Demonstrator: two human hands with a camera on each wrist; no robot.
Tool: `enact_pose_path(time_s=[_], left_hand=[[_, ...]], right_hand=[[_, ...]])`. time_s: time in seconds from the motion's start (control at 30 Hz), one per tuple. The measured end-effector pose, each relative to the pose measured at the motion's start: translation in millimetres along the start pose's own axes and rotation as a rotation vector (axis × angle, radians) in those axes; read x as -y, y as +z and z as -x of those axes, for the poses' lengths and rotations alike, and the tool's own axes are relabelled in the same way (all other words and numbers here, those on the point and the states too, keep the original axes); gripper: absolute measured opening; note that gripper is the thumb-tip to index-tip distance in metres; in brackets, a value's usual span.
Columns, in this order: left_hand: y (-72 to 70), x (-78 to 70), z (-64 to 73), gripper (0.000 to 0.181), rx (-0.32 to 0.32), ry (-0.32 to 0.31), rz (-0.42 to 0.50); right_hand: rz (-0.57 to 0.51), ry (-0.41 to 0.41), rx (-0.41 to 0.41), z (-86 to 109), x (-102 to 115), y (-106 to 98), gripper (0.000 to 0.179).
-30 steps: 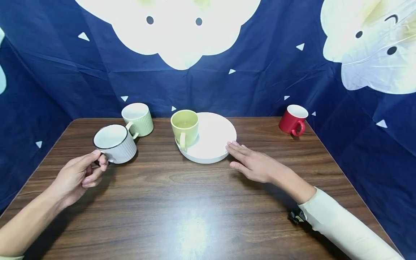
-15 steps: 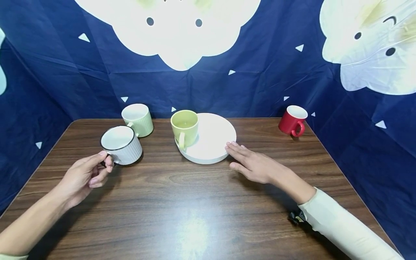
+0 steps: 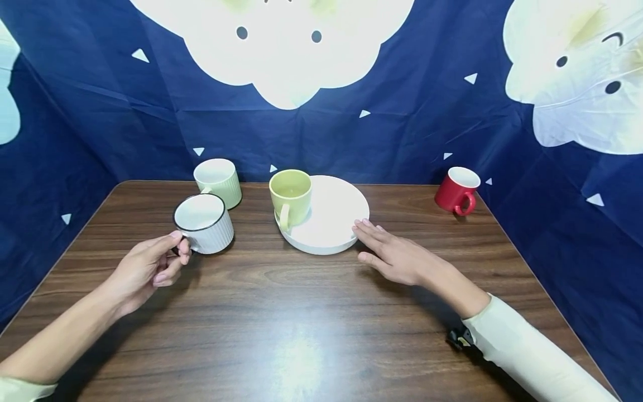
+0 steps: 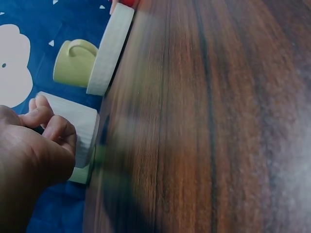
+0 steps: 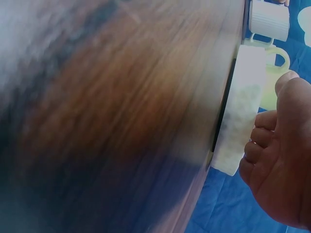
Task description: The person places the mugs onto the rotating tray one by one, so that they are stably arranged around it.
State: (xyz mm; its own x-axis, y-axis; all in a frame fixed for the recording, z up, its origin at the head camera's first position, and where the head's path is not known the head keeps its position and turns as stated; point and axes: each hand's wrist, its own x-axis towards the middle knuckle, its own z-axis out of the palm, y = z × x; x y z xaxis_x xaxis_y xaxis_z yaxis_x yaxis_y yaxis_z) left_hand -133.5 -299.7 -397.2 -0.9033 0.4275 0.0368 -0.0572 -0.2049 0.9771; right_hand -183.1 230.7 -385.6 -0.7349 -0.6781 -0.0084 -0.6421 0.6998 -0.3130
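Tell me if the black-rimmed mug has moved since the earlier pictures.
Yes: in the head view the black-rimmed mug has moved right, toward the white tray.

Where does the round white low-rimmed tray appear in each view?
Head: the round white low-rimmed tray, around mid-picture.
Left wrist: tray at upper left, seen edge-on.
Right wrist: tray right of centre, edge-on.
Shared landmark: the yellow-green, ceramic-looking handled mug standing on it.
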Motion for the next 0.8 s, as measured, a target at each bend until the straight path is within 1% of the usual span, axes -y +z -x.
enact_pose_path(time_s=[0.2, 0.3, 0.47, 0.6, 0.8], left_hand=[[2.8, 1.2, -0.5, 0.046, 0.000, -0.004, -0.002], [3.6, 1.3, -1.5, 0.045, 0.001, -0.008, -0.010], [6.5, 0.0, -3.6, 0.045, 0.009, -0.001, -0.017], [8.9, -1.1, -4.0, 0.045, 0.014, 0.005, -0.017], [11.1, -1.2, -4.2, 0.044, 0.009, 0.005, -0.027]], right_hand=[[-0.001, -0.015, 0.007, -1.3, 5.2, 0.9, 0.069], [-0.001, -0.010, 0.020, -2.0, 7.3, 1.0, 0.070], [0.004, -0.006, 0.018, -1.8, 8.9, 2.5, 0.070], [0.008, -0.008, 0.009, -0.8, 8.9, 2.3, 0.069], [0.015, 0.005, -0.035, 0.2, 3.7, -0.5, 0.067]])
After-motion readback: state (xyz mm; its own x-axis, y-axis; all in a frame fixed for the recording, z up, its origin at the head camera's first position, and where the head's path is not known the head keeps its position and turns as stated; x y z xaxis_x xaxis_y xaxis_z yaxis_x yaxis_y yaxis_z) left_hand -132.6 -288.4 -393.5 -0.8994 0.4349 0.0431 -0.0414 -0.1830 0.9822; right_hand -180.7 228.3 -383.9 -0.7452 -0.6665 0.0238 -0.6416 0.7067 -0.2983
